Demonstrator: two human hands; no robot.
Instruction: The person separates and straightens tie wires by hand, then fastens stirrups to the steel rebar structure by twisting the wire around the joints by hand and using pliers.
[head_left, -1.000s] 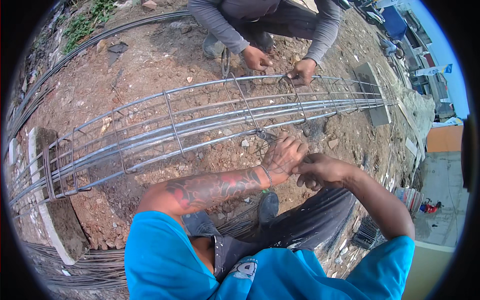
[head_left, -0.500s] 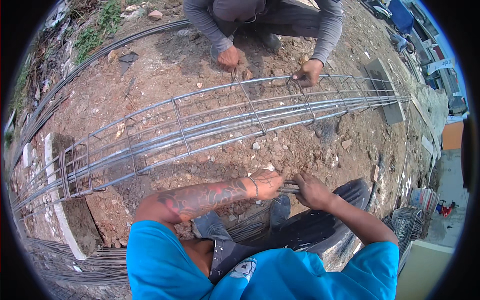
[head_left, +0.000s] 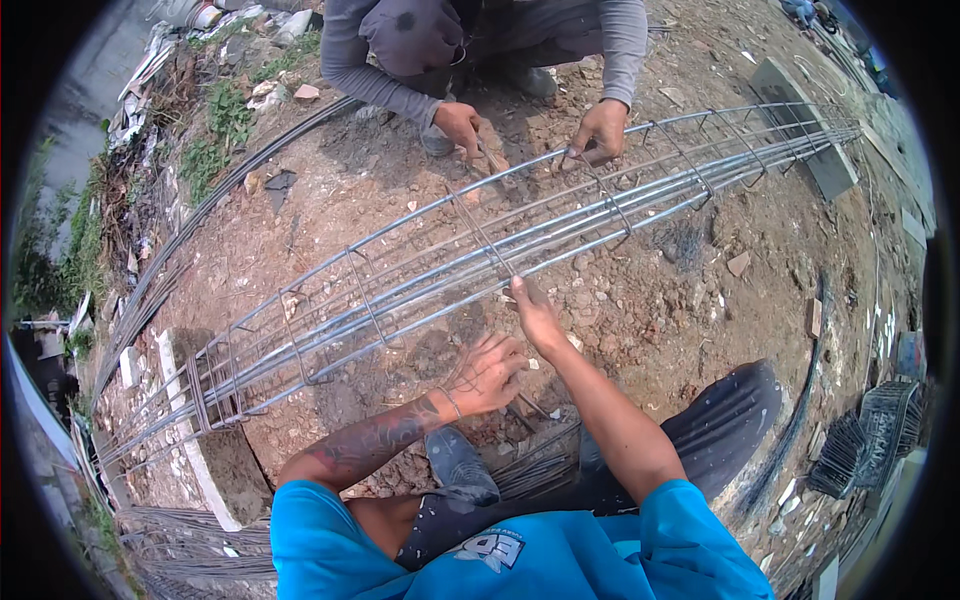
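Observation:
A long rebar cage (head_left: 420,318) of straight steel bars and thin square stirrups stretches across the ground in front of me. My right hand (head_left: 537,315) reaches forward and pinches its near bar where a stirrup (head_left: 478,232) meets it. Closer to my body, my left hand (head_left: 487,373) is held with its fingers curled, apart from the cage. Dark, thin tool-like handles (head_left: 530,408) show just below it; whether the left hand grips them is hidden. Across the cage, a co-worker's two hands (head_left: 598,132) work at the far bar, one with a thin rod-like piece.
Concrete blocks (head_left: 222,455) (head_left: 815,150) prop both cage ends. Loose bars (head_left: 215,215) lie along the left, and more rods (head_left: 535,465) between my feet. A stack of bent wire stirrups (head_left: 870,440) stands at the right. The dirt is strewn with rubble.
My right hand has moved forward from beside my left hand onto the cage's near bar. My left hand has shifted slightly left. The view has tilted, and the co-worker leans further in.

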